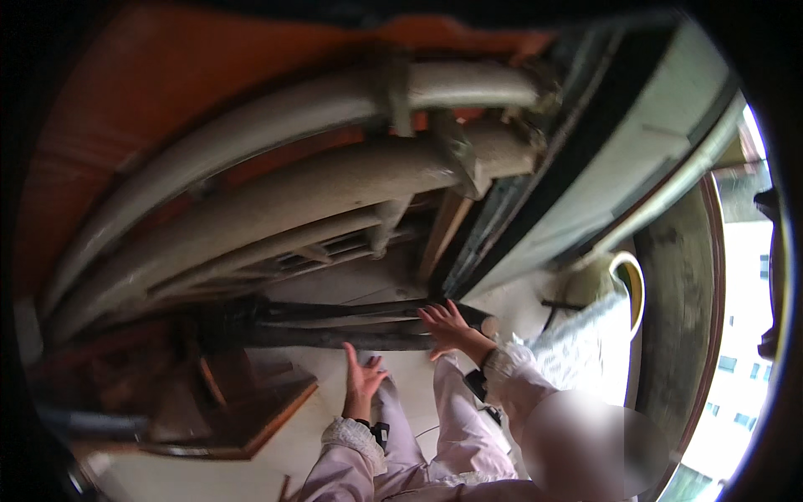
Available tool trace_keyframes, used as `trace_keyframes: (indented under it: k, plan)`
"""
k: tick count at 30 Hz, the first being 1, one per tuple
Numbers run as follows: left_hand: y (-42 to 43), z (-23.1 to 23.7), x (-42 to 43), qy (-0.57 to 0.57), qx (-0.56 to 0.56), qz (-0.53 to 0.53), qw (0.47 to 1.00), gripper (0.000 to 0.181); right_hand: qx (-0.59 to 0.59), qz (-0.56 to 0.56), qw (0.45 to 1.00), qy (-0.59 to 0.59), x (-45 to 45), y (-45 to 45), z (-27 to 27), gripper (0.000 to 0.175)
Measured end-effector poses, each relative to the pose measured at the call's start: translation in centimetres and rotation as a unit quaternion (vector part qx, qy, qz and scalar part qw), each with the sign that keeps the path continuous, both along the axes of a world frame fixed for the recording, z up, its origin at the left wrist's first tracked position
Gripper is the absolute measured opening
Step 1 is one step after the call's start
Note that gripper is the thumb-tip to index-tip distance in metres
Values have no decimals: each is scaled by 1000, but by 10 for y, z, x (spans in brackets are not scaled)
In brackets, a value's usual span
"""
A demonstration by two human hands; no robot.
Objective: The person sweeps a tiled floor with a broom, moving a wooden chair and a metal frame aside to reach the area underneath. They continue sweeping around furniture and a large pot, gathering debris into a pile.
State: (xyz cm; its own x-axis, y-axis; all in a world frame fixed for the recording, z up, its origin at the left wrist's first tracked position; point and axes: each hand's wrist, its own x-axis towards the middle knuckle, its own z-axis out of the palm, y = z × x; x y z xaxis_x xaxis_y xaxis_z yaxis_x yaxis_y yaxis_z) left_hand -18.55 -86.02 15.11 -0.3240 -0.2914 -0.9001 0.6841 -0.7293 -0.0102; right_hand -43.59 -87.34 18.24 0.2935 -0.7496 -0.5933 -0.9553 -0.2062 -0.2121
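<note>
My left hand (364, 379) is raised with its fingers spread and nothing in it, just on the near side of a pair of long dark bars (351, 339) low in front of me. Farther right, my right hand (446, 326) has its fingers apart over the right end of those bars; whether it touches them I cannot tell. Thick pale pipes (301, 182) run across the upper part of the view, joined by brackets. Both my sleeves are light pink with ruffled cuffs, and a dark band is around each wrist.
A brown wooden piece of furniture (251, 401) stands at the lower left. White patterned cloth (583, 345) lies at the right, beside a curved pale rim (637, 295). A pale panel with a dark edge (602, 176) slants at the upper right, near a window.
</note>
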Motion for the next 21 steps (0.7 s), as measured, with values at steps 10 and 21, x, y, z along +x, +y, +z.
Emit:
trace_keyframes:
  k: [10, 21]
  plan:
    - [58, 65, -132, -162, -200, -178, 950, 25, -29, -305, 902, -304, -76, 32, 97, 18]
    - [41, 145, -171, 63, -131, -66, 987, 81, -172, -32, 952, -251, -31, 30, 111, 35]
